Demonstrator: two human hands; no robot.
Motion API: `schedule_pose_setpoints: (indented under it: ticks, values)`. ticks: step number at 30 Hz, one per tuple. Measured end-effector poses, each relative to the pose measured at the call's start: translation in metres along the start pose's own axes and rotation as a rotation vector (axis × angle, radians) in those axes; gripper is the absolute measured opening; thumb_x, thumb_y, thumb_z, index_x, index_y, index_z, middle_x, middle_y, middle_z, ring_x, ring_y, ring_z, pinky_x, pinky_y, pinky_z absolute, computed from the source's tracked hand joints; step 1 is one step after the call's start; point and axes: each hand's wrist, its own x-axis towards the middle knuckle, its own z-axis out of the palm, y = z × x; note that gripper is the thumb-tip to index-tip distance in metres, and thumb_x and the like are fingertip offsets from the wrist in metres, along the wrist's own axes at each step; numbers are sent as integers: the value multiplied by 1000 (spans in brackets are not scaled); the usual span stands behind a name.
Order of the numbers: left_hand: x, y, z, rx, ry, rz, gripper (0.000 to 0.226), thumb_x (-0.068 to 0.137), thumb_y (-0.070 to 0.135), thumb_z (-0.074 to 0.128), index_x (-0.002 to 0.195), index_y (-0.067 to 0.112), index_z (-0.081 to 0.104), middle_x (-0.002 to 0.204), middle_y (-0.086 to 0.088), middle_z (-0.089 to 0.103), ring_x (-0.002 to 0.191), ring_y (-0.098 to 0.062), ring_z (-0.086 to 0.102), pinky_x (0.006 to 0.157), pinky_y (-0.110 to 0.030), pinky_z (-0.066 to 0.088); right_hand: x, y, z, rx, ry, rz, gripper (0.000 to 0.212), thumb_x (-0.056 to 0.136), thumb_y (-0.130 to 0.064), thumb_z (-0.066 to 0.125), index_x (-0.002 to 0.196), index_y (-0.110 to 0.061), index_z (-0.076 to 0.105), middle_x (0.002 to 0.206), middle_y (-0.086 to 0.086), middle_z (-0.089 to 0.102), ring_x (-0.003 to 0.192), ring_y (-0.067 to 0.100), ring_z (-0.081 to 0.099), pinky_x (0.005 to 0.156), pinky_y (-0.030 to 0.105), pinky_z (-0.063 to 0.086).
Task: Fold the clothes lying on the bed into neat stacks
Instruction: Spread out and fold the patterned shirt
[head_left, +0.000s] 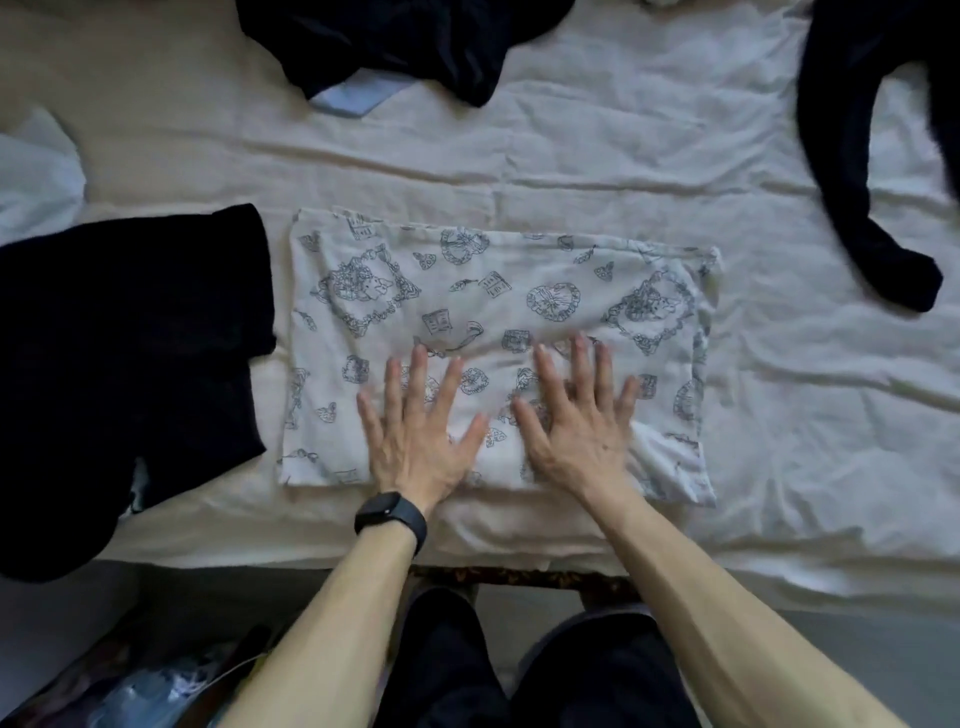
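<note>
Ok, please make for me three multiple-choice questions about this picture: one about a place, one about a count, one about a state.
1. Where does the folded black garment lie, relative to the printed white garment? A on top of it; B to its left; C to its right.
2. How many hands press on the printed white garment? A none; B one; C two.
3. The printed white garment is: A crumpled in a heap; B folded into a flat rectangle; C rolled into a tube.

1 B: it lies beside that garment's left edge.
2 C: the left hand and the right hand both lie flat on it.
3 B: its edges are straight and it lies flat.
</note>
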Motion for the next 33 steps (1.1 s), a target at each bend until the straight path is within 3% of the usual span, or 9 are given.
schedule_pose_setpoints:
  ticks: [8, 14, 16, 19, 22, 24, 28, 31, 33]
  values:
    - [-5, 22, 2, 57, -8, -29, 78, 91, 74, 22, 156, 43, -9, 164, 1, -24, 151, -24, -21, 116, -61, -15, 24, 128, -26, -144, -82, 54, 66, 99, -70, 13, 158, -46, -7, 166, -4, -23, 151, 17, -29, 120, 58, -15]
    - [-33, 165, 16, 183, -193, 486, 81, 94, 72, 28, 154, 41, -16, 159, -1, -33, 150, -24, -22, 116, -57, -20, -12, 226, -31, -92, -224, 136, 67, 98, -66, 8, 156, -45, -16, 161, -8, -36, 145, 13, -39, 119, 55, -20]
    - [-37, 203, 29, 261, -248, 493, 90, 94, 63, 42, 154, 37, -20, 160, -1, -31, 150, -24, -21, 117, -56, -17, -26, 251, -31, -89, -261, 111, 66, 99, -66, 7, 156, -44, -18, 159, -8, -39, 143, 11, -41, 116, 51, -27]
    - [-45, 236, 32, 274, -273, 282, 89, 94, 44, 54, 157, 36, -9, 166, -2, 5, 150, -26, 13, 119, -52, 11, -48, 274, -31, -60, -263, 76, 67, 100, -64, 14, 157, -43, -14, 162, -7, -34, 143, 10, -42, 112, 47, -31]
    - [-57, 250, 27, 184, -51, 247, 76, 74, 27, 71, 146, 28, 47, 117, -3, 59, 100, -26, 56, 81, -41, 46, -65, 287, -27, -26, -267, 57, 67, 101, -61, 17, 158, -41, -13, 163, -6, -32, 146, 11, -38, 117, 51, -24]
    - [-65, 252, 29, -5, 123, 192, 47, 76, 27, 63, 123, 23, 67, 91, -1, 65, 77, -26, 61, 63, -35, 47, -68, 288, -29, 4, -266, 64, 68, 102, -61, 20, 159, -39, -8, 166, -3, -24, 150, 14, -31, 119, 56, -17]
    - [-73, 258, 0, -588, 240, -310, 21, 93, 29, 63, 112, 22, 67, 85, -3, 73, 81, -27, 67, 64, -29, 40, -58, 264, -57, 181, -166, 127, 65, 97, -59, 41, 152, -23, 36, 163, 12, 28, 151, 30, 21, 119, 52, 18]
    - [-79, 257, -18, -638, 327, -322, 22, 90, 28, 68, 112, 26, 69, 81, 1, 73, 80, -22, 67, 67, -26, 42, -35, 234, -89, 665, -211, 235, 58, 95, -53, 57, 139, -16, 54, 137, 3, 59, 121, 22, 56, 102, 38, 43]
    - [-85, 258, -24, -626, 359, -243, 23, 85, 28, 68, 107, 29, 70, 82, 6, 71, 75, -16, 65, 66, -27, 47, -11, 210, -111, 949, -326, 317, 54, 90, -57, 63, 129, -19, 58, 121, -3, 65, 103, 16, 62, 90, 35, 50]
